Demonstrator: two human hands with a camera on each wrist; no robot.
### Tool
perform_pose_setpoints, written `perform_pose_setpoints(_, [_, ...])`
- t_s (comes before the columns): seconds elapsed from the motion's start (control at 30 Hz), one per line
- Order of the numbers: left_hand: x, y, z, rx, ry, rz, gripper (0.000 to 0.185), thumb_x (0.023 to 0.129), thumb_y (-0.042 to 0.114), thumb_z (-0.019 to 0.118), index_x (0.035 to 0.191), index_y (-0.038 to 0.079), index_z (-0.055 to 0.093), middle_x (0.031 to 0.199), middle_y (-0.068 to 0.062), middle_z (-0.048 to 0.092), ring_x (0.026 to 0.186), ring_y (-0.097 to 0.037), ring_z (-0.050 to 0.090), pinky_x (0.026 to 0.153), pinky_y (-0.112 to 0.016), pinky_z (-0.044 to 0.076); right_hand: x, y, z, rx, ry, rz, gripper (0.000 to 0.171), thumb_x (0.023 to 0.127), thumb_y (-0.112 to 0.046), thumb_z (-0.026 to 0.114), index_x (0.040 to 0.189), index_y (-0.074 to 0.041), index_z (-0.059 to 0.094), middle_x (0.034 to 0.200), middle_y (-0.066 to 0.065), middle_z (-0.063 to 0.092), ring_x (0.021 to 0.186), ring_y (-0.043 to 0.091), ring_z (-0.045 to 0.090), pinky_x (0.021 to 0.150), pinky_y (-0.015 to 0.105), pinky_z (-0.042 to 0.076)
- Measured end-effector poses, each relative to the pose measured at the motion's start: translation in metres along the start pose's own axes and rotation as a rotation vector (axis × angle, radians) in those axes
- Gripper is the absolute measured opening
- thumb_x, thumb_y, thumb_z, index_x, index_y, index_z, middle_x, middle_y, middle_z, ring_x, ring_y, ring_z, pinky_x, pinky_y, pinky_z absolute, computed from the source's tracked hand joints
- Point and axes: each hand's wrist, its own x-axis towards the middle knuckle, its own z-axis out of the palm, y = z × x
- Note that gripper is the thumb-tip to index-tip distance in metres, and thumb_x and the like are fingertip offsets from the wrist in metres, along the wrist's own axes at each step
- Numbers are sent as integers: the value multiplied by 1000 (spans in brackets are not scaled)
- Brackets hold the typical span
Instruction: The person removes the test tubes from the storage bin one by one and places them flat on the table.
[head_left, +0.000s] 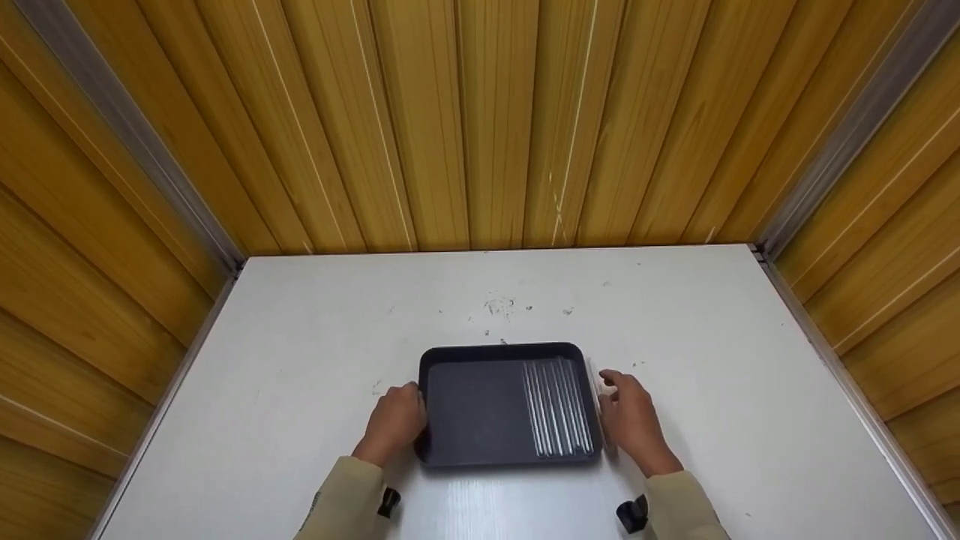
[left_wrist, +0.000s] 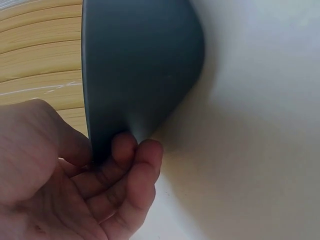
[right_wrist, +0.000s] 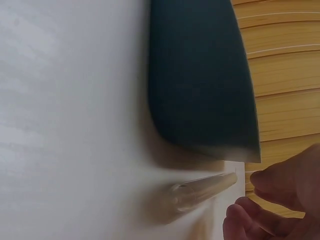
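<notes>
A dark rectangular tray [head_left: 472, 412] is in front of me in the head view. Several clear tubes [head_left: 559, 409] lie side by side along its right part. My left hand [head_left: 396, 421] pinches the tray's left rim; in the left wrist view the thumb is at the edge and the curled fingers press against the outer wall [left_wrist: 142, 65]. Just off the tray's right side is my right hand [head_left: 631, 420], thumb and fingers apart and holding nothing. One more clear tube [right_wrist: 202, 192] lies beside the tray near these fingertips.
The tray is on a white table [head_left: 330, 322] with small dark marks [head_left: 500, 306] beyond it. Yellow wood-look panels [head_left: 495, 127] rise at the back and both sides, with grey metal trim [head_left: 847, 112] at the corners.
</notes>
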Motion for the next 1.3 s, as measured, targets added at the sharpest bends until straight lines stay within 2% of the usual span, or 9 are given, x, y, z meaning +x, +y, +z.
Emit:
perform_pose_setpoints(0.27, [-1, -4, -2, 9, -5, 4, 20, 97, 7, 47, 86, -4, 61, 68, -12, 60, 55, -17, 53, 51, -33, 43, 0, -19, -1, 13, 43, -69, 39, 93, -4, 59, 131, 0, 53, 121, 16, 60, 101, 24, 60, 81, 39, 50])
perform_pose_setpoints(0.6, [-2, -5, -3, -35, -4, 15, 19, 96, 7, 50, 89, -5, 62, 72, -13, 62, 58, -17, 52, 54, -34, 44, -2, -41, 7, 63, 26, -106, 38, 93, -5, 60, 131, -3, 55, 121, 10, 60, 97, 17, 58, 80, 32, 51])
perform_pose_setpoints(0.83, [-2, -5, -1, -45, -17, -6, 20, 97, 9, 50, 91, -5, 63, 74, -12, 63, 60, -17, 53, 55, -35, 45, -5, -47, 16, 62, -14, -128, 39, 92, -6, 61, 131, -4, 55, 119, 10, 61, 94, 14, 58, 80, 32, 51])
perform_pose_setpoints(0.97, [-1, -6, 0, -55, -20, -9, 20, 97, 9, 49, 92, -5, 63, 75, -13, 64, 61, -17, 53, 56, -34, 45, -6, -48, 21, 52, -20, -154, 38, 91, -5, 62, 129, -3, 56, 117, 10, 61, 92, 13, 57, 74, 27, 50])
perform_pose_setpoints(1.07, [0, -7, 0, -56, -19, 6, 20, 97, 9, 49, 91, -5, 62, 74, -12, 63, 61, -17, 54, 56, -34, 45, -7, -48, 24, 51, -19, -168, 35, 91, -4, 63, 125, -3, 58, 115, 8, 61, 89, 12, 56, 70, 25, 48])
perform_pose_setpoints(1.17, [0, -9, -1, -64, -17, 29, 19, 97, 9, 49, 90, -3, 62, 74, -12, 63, 61, -17, 56, 56, -34, 45, -8, -48, 26, 49, -23, -174, 33, 90, -3, 64, 123, -4, 60, 114, 8, 62, 91, 12, 57, 72, 26, 48])
perform_pose_setpoints(1.3, [0, -12, 0, -118, -24, 34, 19, 98, 10, 49, 89, 0, 62, 73, -9, 62, 62, -15, 55, 58, -33, 44, -9, -48, 30, 45, -35, -187, 31, 90, -3, 64, 121, -4, 61, 111, 8, 63, 91, 13, 59, 71, 26, 49])
